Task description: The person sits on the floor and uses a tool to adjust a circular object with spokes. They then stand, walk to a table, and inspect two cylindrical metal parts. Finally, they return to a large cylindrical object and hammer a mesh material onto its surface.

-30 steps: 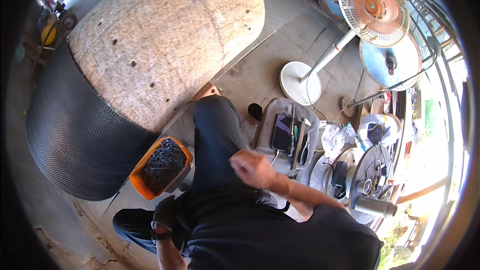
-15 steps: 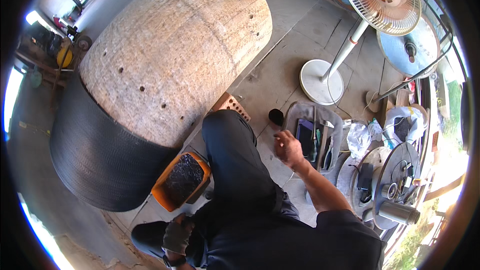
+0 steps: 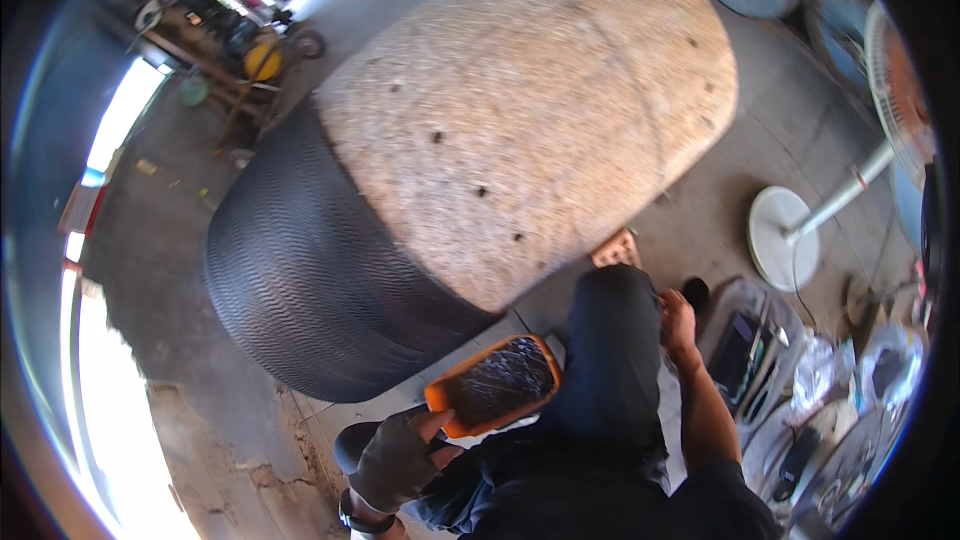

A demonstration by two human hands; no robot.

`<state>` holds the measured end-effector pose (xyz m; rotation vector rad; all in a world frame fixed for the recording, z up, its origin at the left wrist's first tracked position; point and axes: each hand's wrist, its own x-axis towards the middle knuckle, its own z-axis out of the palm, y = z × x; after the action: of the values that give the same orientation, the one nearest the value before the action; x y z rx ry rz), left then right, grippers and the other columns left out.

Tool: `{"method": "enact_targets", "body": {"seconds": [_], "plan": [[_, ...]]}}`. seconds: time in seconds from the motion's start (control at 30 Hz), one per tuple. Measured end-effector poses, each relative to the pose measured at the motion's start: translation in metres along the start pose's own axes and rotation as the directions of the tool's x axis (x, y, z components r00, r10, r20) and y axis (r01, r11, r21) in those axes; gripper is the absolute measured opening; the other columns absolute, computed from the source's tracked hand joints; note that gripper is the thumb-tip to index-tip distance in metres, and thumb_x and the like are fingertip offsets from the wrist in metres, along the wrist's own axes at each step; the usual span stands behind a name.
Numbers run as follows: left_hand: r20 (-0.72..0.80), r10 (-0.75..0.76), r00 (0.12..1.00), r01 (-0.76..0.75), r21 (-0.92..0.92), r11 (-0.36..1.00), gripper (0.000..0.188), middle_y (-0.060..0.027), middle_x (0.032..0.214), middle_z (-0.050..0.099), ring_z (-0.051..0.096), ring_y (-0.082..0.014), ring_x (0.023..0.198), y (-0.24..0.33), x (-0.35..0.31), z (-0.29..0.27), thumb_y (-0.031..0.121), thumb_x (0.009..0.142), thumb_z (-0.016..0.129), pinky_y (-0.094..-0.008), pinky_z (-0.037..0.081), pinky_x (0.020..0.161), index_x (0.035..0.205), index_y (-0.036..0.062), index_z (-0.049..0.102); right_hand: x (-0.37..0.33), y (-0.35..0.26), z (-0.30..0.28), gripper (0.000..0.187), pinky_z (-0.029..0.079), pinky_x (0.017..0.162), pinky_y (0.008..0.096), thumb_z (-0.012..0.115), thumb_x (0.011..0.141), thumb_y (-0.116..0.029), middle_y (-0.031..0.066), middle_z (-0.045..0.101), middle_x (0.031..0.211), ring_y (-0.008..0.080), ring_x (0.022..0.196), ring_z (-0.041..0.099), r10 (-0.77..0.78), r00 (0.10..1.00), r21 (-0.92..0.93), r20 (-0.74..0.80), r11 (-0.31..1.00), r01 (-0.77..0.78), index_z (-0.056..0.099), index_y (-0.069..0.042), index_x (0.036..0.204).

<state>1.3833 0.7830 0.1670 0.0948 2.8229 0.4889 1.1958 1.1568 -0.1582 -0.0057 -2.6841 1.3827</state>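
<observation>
On a worn grey floor [image 3: 165, 270], an orange box [image 3: 438, 397] sits between the person's legs, in front of the body and near a large drum. Thin metal pieces that look like nails [image 3: 515, 372] lie in it. The left hand [image 3: 395, 462], in a dark fingerless glove, is at the box's near left corner, fingers partly extended and touching the rim; whether it grips the box cannot be told. The bare right hand [image 3: 677, 320] is beside the right knee [image 3: 615, 310], fingers loosely bent; blur hides whether it holds anything. The drum [image 3: 540, 120] fills the upper middle, its pale surface dotted with holes and its left part wrapped in a ridged black sheet [image 3: 320, 270]. Right of the knee are a dark cup [image 3: 695, 292] and a grey tray [image 3: 745, 290] holding a phone [image 3: 737, 340] and tools. A white standing fan [image 3: 845, 190] rises beyond.
</observation>
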Motion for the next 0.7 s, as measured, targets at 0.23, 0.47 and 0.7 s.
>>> {"method": "enact_targets", "body": {"seconds": [0.23, 0.47, 0.7], "plan": [[-0.476, 0.096, 0.874, -0.041, 0.123, 0.991, 0.052, -0.0148, 0.137, 0.058, 0.057, -0.0349, 0.121, -0.018, 0.049, -0.027, 0.01, 0.079, 0.079, -0.0449, 0.046, 0.103, 0.128, 0.0029, 0.062, 0.061, 0.049, 0.042, 0.027, 0.053, 0.08, 0.0458, 0.066, 0.093, -0.024, 0.0191, 0.068, 0.099, 0.0369, 0.091, 0.067, -0.007, 0.998, -0.139, -0.054, 0.99, -0.001, 0.067, -0.003, 0.109], [-0.839, 0.186, 0.511, 0.174, 0.313, 0.933, 0.045, -0.0193, 0.146, 0.049, 0.049, -0.0385, 0.133, -0.063, 0.099, -0.056, 0.004, 0.087, 0.069, -0.0492, 0.039, 0.112, 0.131, 0.0004, 0.058, 0.118, 0.044, 0.091, 0.052, 0.047, 0.099, 0.0487, 0.064, 0.095, -0.038, 0.028, 0.063, 0.121, 0.0442, 0.114, 0.059, 0.151, 0.984, -0.158, -0.09, 0.974, -0.164, 0.059, 0.003, 0.126], [-0.935, 0.121, 0.333, 0.38, 0.25, 0.89, 0.034, -0.0218, 0.15, 0.042, 0.042, -0.0414, 0.137, -0.102, 0.148, -0.07, 0.016, 0.101, 0.054, -0.0525, 0.036, 0.113, 0.13, -0.001, 0.058, 0.129, 0.05, 0.118, 0.066, 0.044, 0.104, 0.049, 0.063, 0.093, -0.049, 0.0292, 0.061, 0.127, 0.0452, 0.122, 0.054, 0.343, 0.935, -0.154, 0.086, 0.932, -0.328, 0.057, 0.004, 0.132]]}}
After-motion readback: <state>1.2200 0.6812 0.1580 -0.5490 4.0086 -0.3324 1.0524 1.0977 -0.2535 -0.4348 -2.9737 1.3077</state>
